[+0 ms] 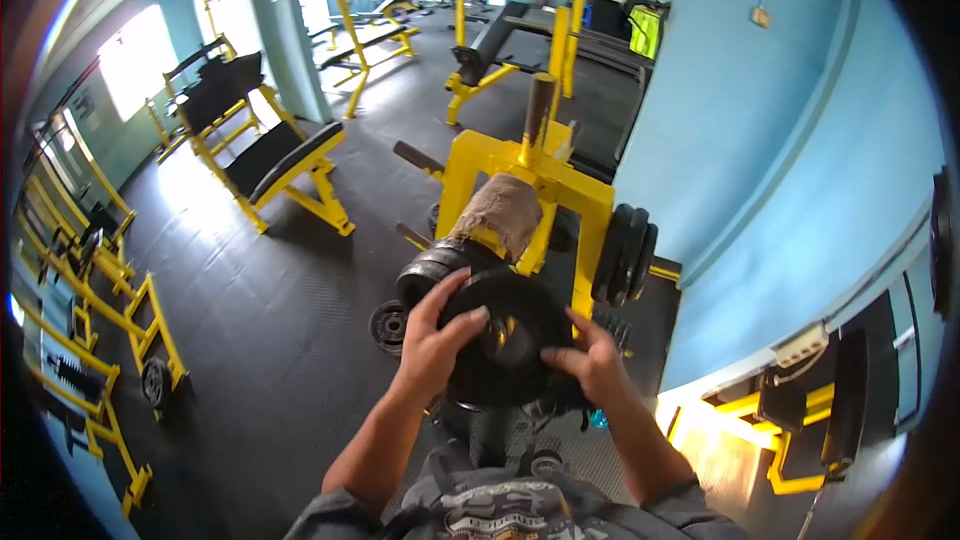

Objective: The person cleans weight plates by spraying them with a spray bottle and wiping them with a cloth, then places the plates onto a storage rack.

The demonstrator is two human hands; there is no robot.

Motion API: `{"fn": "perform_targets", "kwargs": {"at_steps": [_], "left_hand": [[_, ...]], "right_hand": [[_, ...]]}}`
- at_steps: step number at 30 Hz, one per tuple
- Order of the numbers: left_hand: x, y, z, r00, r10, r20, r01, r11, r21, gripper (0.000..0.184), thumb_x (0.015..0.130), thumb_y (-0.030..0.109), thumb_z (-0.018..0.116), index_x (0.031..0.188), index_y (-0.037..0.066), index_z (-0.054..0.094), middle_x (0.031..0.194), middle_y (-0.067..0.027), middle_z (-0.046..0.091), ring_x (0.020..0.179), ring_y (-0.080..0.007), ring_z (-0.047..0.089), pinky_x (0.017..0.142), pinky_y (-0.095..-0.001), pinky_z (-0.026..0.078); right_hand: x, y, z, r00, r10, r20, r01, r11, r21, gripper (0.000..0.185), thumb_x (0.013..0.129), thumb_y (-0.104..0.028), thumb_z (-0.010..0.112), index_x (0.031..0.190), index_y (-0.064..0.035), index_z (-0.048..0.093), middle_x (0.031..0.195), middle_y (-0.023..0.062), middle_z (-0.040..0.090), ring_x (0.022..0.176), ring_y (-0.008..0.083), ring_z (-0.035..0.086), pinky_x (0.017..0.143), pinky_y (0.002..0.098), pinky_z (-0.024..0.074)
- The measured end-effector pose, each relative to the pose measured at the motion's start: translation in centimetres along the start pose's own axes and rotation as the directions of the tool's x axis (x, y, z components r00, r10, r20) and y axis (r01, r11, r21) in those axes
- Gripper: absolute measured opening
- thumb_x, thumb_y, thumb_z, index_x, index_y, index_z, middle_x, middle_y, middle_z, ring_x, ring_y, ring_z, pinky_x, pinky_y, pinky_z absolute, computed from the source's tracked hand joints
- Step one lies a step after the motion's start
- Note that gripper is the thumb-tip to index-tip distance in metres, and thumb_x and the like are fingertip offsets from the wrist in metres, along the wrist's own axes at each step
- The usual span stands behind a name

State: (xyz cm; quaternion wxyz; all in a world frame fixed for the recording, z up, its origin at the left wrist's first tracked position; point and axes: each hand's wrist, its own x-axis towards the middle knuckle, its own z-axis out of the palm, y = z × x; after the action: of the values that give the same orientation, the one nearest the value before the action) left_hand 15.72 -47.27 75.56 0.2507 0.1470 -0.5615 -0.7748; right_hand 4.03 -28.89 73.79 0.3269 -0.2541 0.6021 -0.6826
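Black plate: the round black plate [495, 385] is held up in front of the body, at the middle of the view, with a round hole in it.
Left hand: the plate is gripped at its 10 o'clock side by the left hand [432, 340], clamped on it, with the thumb laid on its face.
Right hand: the plate is gripped at its 3 o'clock side by the right hand [592, 358], clamped on it too, with the thumb near the hole.
Yellow rack: from the plate, the yellow rack [475, 152] is seen at 12 o'clock. Weights are held on its sides: the left stack [432, 268] at 11 o'clock, and the right stack [624, 252] at 2 o'clock.
Cloth: a brown cloth [502, 212] is draped on the rack at 12 o'clock, just past the plate.
Small plate: a small dark plate [388, 326] is seen low down at 9 o'clock; what it rests on cannot be told.
Bench: a black and yellow bench [290, 162] is set on the dark floor [270, 290] at 10 o'clock, well apart from the hands.
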Motion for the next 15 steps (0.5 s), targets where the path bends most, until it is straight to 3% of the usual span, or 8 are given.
{"fn": "perform_targets", "kwargs": {"at_steps": [2,4,6,7,10,15], "left_hand": [[3.9,0.8,0.2,0.997,0.023,0.080,-0.023,1.000,0.004,0.051,0.083,0.011,0.067,0.129,-0.003,0.050,0.115,-0.0081,0.060,0.102,-0.0137,0.057,0.092,-0.0266,0.044],[7.9,1.6,0.6,0.990,0.068,0.127,-0.068,0.998,-0.007,0.048,0.085,0.011,0.065,0.128,-0.003,0.051,0.112,-0.0074,0.060,0.100,-0.0128,0.057,0.091,-0.0256,0.044],[11.6,2.8,1.5,0.972,0.143,0.186,-0.145,0.989,-0.006,0.045,0.087,0.010,0.063,0.128,-0.003,0.051,0.110,-0.0071,0.061,0.100,-0.0127,0.057,0.090,-0.0253,0.044],[13.8,3.0,1.9,0.965,0.176,0.192,-0.175,0.984,-0.022,0.042,0.088,0.009,0.062,0.127,-0.004,0.053,0.108,-0.0070,0.062,0.099,-0.0126,0.057,0.090,-0.0249,0.045],[18.9,5.2,3.5,0.949,0.216,0.229,-0.224,0.974,0.011,0.041,0.088,0.009,0.061,0.126,-0.004,0.053,0.108,-0.0072,0.062,0.098,-0.0128,0.058,0.088,-0.0251,0.045],[27.6,6.4,6.0,0.945,0.201,0.258,-0.176,0.977,-0.117,0.038,0.090,0.005,0.057,0.128,-0.001,0.053,0.108,-0.0078,0.064,0.095,-0.0128,0.060,0.086,-0.0244,0.048]], "right_hand": [[2.1,-2.4,0.3,0.996,0.060,-0.068,-0.054,0.995,0.078,0.054,0.077,0.003,0.065,0.129,0.0026,0.050,0.113,0.0117,0.064,0.100,0.0189,0.063,0.091,0.0307,0.0488],[4.6,-3.1,0.1,0.985,-0.066,-0.160,0.082,0.992,0.094,0.055,0.076,0.005,0.065,0.129,0.0015,0.051,0.111,0.0114,0.065,0.097,0.0184,0.064,0.089,0.0303,0.0495],[7.0,-4.5,-0.4,0.955,-0.162,-0.247,0.174,0.984,0.027,0.057,0.075,0.005,0.066,0.129,0.0012,0.051,0.111,0.0108,0.065,0.097,0.0183,0.064,0.089,0.0303,0.0492],[8.2,-5.6,-0.9,0.939,-0.181,-0.292,0.163,0.983,-0.087,0.057,0.075,0.001,0.069,0.128,0.0008,0.048,0.107,0.0131,0.065,0.092,0.0202,0.064,0.083,0.0318,0.0520],[11.9,-8.9,-1.8,0.898,-0.234,-0.372,0.199,0.971,-0.131,0.052,0.074,-0.001,0.070,0.122,0.0000,0.049,0.101,0.0139,0.065,0.087,0.0198,0.065,0.081,0.0308,0.0519],[19.6,-12.5,-5.6,0.901,-0.252,-0.354,0.220,0.967,-0.127,0.046,0.073,-0.001,0.070,0.115,-0.0007,0.051,0.093,0.0121,0.066,0.082,0.0185,0.065,0.076,0.0285,0.0507]]}}
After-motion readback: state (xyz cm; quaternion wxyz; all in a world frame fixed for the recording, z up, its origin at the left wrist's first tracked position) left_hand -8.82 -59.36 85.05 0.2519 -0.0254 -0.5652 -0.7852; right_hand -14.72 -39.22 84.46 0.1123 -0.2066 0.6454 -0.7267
